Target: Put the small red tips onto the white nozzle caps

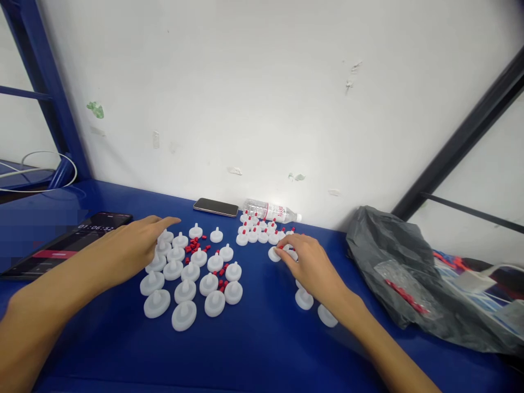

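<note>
Partway done: white plastic discs with nozzle tips point(184, 316), some wearing small red cylindrical caps point(194, 247)

A plain white wall point(245, 109) closes off twelve o'clock behind the glossy blue desk point(254, 349). A crumpled dark-grey plastic bag point(364, 240) slumps at three, with a clear sachet point(388, 270) of red pieces on it. The left hand point(141, 245) is at ten, by the edge of the bare discs, index finger stretched out; its other fingers are hidden, so whether they grip anything I cannot tell. The right hand point(309, 262), at two, has thumb and forefinger pinched at the red-capped top of one disc. A clear plastic bottle point(257, 209) lies on its side at twelve, a black phone with lit digits point(110, 220) at ten and a second dark phone point(216, 207) at eleven.

The tight cluster of discs at twelve looks finished, red on its tips. The wider spread at nine seems left to do: its tips are bare. A few more discs at four lie partly behind the right forearm, their tips unclear. Loose red caps are scattered among the nine o'clock discs.
</note>
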The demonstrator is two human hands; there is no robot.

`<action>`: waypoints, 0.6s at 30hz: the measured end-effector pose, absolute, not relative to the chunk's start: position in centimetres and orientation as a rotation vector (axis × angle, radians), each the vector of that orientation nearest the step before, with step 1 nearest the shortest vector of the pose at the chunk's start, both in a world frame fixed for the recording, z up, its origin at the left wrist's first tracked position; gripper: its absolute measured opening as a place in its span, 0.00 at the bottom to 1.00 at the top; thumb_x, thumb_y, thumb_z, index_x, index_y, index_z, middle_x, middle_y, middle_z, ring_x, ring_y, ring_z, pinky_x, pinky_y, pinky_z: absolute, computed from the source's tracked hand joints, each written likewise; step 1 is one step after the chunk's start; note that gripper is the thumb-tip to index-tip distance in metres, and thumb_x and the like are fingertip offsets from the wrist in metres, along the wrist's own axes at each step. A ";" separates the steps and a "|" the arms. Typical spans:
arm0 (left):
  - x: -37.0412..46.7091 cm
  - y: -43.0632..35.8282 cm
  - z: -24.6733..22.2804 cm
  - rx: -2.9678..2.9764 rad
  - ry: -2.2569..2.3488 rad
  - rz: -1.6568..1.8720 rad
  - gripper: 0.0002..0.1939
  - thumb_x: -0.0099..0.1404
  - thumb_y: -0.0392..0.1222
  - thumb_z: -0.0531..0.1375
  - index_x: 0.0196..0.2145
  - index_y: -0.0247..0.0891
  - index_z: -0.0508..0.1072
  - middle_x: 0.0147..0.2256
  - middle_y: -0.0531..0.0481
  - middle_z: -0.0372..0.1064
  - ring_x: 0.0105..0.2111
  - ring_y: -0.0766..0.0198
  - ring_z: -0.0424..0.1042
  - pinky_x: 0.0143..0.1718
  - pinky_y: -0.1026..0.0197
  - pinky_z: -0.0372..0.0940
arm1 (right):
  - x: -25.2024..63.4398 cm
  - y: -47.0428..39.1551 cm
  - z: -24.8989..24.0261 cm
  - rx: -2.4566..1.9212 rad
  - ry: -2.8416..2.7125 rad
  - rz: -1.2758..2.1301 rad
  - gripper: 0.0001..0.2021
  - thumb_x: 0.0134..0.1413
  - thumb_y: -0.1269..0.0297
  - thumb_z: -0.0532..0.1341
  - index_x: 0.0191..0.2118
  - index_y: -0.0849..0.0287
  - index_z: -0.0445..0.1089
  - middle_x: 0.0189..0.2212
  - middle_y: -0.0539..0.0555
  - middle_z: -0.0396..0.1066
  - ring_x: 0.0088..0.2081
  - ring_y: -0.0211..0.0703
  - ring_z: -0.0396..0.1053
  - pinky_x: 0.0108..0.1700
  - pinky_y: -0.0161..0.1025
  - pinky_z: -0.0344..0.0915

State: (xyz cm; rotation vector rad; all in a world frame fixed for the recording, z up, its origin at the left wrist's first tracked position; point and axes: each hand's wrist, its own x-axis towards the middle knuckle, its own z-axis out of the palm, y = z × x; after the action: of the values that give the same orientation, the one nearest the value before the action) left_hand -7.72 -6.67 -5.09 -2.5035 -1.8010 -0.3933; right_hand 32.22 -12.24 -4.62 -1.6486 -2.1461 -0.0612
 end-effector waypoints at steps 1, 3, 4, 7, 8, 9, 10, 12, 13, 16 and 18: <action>-7.4 -6.9 -4.8 -2.499 -1.801 -0.411 0.32 0.83 0.34 0.43 0.75 0.35 0.72 0.65 0.34 0.79 0.61 0.39 0.82 0.64 0.38 0.73 | 32.2 -12.3 -4.7 -1.624 -2.126 -0.048 0.05 0.80 0.67 0.63 0.48 0.53 0.77 0.47 0.57 0.87 0.48 0.57 0.85 0.53 0.51 0.76; -6.8 -7.3 -4.4 -2.496 -1.795 -0.448 0.30 0.85 0.39 0.42 0.73 0.36 0.73 0.65 0.35 0.78 0.60 0.39 0.82 0.65 0.36 0.72 | 32.1 -12.5 -4.9 -1.533 -2.089 0.007 0.04 0.82 0.67 0.59 0.49 0.52 0.71 0.51 0.57 0.86 0.47 0.56 0.86 0.48 0.48 0.77; -6.5 -7.5 -4.2 -2.498 -1.788 -0.468 0.29 0.86 0.41 0.42 0.72 0.37 0.74 0.65 0.35 0.77 0.60 0.39 0.82 0.66 0.36 0.71 | 32.0 -12.5 -5.1 -1.468 -2.076 0.030 0.04 0.82 0.67 0.57 0.49 0.52 0.68 0.52 0.57 0.86 0.47 0.55 0.86 0.47 0.48 0.77; -5.6 -8.0 -3.5 -2.492 -1.761 -0.518 0.28 0.87 0.43 0.42 0.70 0.39 0.75 0.66 0.37 0.75 0.60 0.41 0.81 0.65 0.36 0.71 | 31.6 -12.8 -5.4 -1.281 -2.093 0.014 0.05 0.81 0.69 0.58 0.48 0.51 0.66 0.50 0.56 0.84 0.48 0.54 0.86 0.49 0.47 0.78; -5.3 -8.2 -3.3 -2.487 -1.745 -0.532 0.28 0.87 0.43 0.42 0.69 0.40 0.75 0.66 0.37 0.75 0.60 0.42 0.81 0.64 0.37 0.71 | 31.5 -12.9 -5.5 -1.238 -2.116 -0.016 0.05 0.81 0.69 0.59 0.49 0.51 0.67 0.49 0.56 0.84 0.48 0.53 0.85 0.50 0.47 0.78; -4.9 -8.5 -3.1 -2.486 -1.716 -0.547 0.27 0.87 0.43 0.42 0.69 0.41 0.75 0.65 0.38 0.75 0.60 0.43 0.80 0.63 0.38 0.72 | 31.3 -13.0 -5.6 -1.202 -2.139 -0.048 0.04 0.82 0.69 0.61 0.51 0.51 0.69 0.48 0.55 0.83 0.48 0.53 0.85 0.51 0.47 0.78; -4.6 -8.7 -3.0 -2.489 -1.676 -0.559 0.26 0.87 0.44 0.42 0.67 0.42 0.76 0.64 0.39 0.76 0.59 0.44 0.80 0.62 0.40 0.72 | 31.2 -13.1 -5.6 -1.168 -2.160 -0.076 0.03 0.82 0.68 0.63 0.54 0.52 0.70 0.49 0.55 0.83 0.48 0.52 0.84 0.52 0.47 0.78; -3.6 -9.4 -2.9 -2.492 -1.540 -0.611 0.25 0.87 0.44 0.44 0.63 0.43 0.79 0.60 0.41 0.80 0.57 0.45 0.80 0.59 0.42 0.73 | 30.8 -13.4 -5.6 -1.091 -2.199 -0.118 0.11 0.81 0.64 0.67 0.61 0.52 0.70 0.49 0.56 0.83 0.49 0.52 0.84 0.53 0.47 0.78; -3.0 -9.8 -3.0 -2.497 -1.440 -0.657 0.24 0.87 0.45 0.45 0.60 0.43 0.80 0.57 0.42 0.81 0.56 0.45 0.80 0.58 0.43 0.73 | 30.7 -13.6 -5.6 -1.042 -2.219 -0.143 0.15 0.80 0.62 0.69 0.64 0.52 0.69 0.49 0.56 0.84 0.49 0.53 0.84 0.53 0.47 0.78; -0.3 -11.7 -4.0 -2.549 -1.101 -0.833 0.22 0.88 0.48 0.48 0.52 0.44 0.82 0.47 0.45 0.84 0.48 0.48 0.81 0.51 0.46 0.73 | 29.9 -14.4 -5.3 -0.904 -2.284 -0.243 0.21 0.79 0.54 0.71 0.66 0.53 0.67 0.46 0.54 0.85 0.45 0.52 0.83 0.52 0.48 0.77; 1.9 -13.2 -5.0 -2.628 -0.950 -0.933 0.20 0.89 0.50 0.51 0.48 0.44 0.82 0.43 0.47 0.84 0.42 0.51 0.81 0.46 0.49 0.72 | 29.3 -14.8 -5.0 -0.840 -2.307 -0.308 0.21 0.80 0.50 0.69 0.65 0.55 0.68 0.43 0.53 0.85 0.41 0.51 0.82 0.50 0.47 0.76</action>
State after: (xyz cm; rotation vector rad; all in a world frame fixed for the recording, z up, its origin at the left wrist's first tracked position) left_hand 1.85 -13.20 -4.97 -2.6275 -0.9500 -0.9330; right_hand 29.34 -14.83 -5.01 -0.8396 -2.3067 -0.3084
